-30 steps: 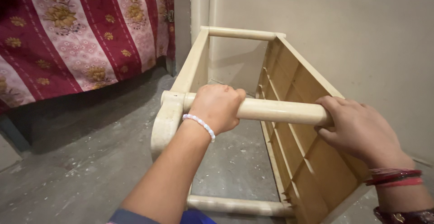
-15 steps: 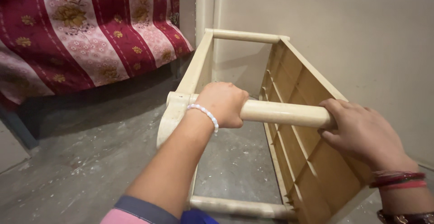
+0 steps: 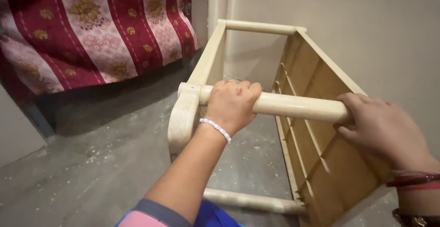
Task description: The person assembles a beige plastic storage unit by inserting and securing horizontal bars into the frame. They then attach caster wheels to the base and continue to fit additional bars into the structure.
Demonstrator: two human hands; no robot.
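Both hands (image 3: 302, 114) gripping cream rack (image 3: 321, 117) — top bar (image 3: 293, 106)

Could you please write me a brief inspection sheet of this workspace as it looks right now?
Surface: grey concrete floor, speckled with pale dust.
Job's things: cream plastic rack lying on its side, slatted panel at right.
Clutter: nothing seen.
Hands: left hand and right hand each wrapped around the rack's top bar; bead bracelet on left wrist, red bangles on right.
Cables: nothing seen.
Surroundings: red floral striped cloth hanging at left; beige wall behind.
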